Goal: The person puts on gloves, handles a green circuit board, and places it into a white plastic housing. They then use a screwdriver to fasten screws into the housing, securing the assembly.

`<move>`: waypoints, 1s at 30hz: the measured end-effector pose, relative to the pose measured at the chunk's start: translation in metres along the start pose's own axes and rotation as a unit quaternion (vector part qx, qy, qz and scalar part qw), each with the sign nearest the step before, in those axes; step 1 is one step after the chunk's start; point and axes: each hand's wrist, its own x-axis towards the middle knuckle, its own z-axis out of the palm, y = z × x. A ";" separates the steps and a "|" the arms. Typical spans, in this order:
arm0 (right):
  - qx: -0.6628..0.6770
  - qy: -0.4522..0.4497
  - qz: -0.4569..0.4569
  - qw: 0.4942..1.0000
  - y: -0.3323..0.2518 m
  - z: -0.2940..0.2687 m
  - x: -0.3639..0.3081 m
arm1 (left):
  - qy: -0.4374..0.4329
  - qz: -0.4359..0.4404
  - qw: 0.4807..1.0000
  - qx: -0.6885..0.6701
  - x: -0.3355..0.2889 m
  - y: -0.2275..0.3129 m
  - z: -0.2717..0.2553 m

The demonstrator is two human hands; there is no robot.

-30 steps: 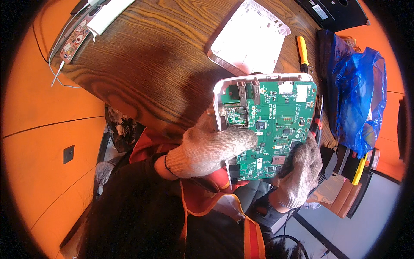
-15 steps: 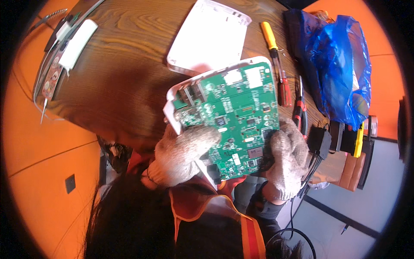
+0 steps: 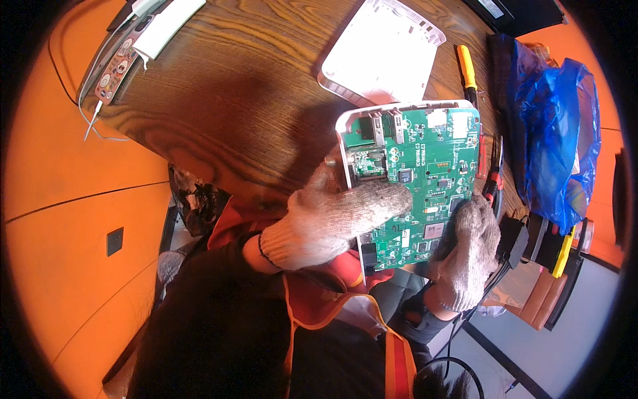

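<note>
Between my gloved hands is a green circuit board [image 3: 438,159], seated in a white plastic housing [image 3: 342,126] and tilted toward me. My left hand [image 3: 345,216] grips the left side, its thumb lying across the board's face and its other fingers hidden behind. At the lower right edge my right hand [image 3: 468,249] is closed on the housing, with the fingertips partly out of sight. Both hands wear off-white knitted gloves, dirty at the fingers. Beyond the board, a white plastic cover [image 3: 382,56] lies on the wooden table [image 3: 246,73] with its inside up.
A yellow-handled screwdriver [image 3: 467,66] and red-handled pliers [image 3: 493,183] lie right of the board. Farther right is a blue plastic bag [image 3: 555,139]. A power strip [image 3: 116,70] with white cables sits at the far left. Black adapters [image 3: 512,239] hang at the table's right edge.
The whole scene has shifted rightward in view as the head turned. The board now stands more upright, and my left thumb reaches farther over it. Both hands keep their hold.
</note>
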 end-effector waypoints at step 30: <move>0.093 -0.057 0.242 0.964 -0.049 -0.033 0.044 | 0.079 -0.015 0.995 -0.062 -0.018 -0.007 -0.020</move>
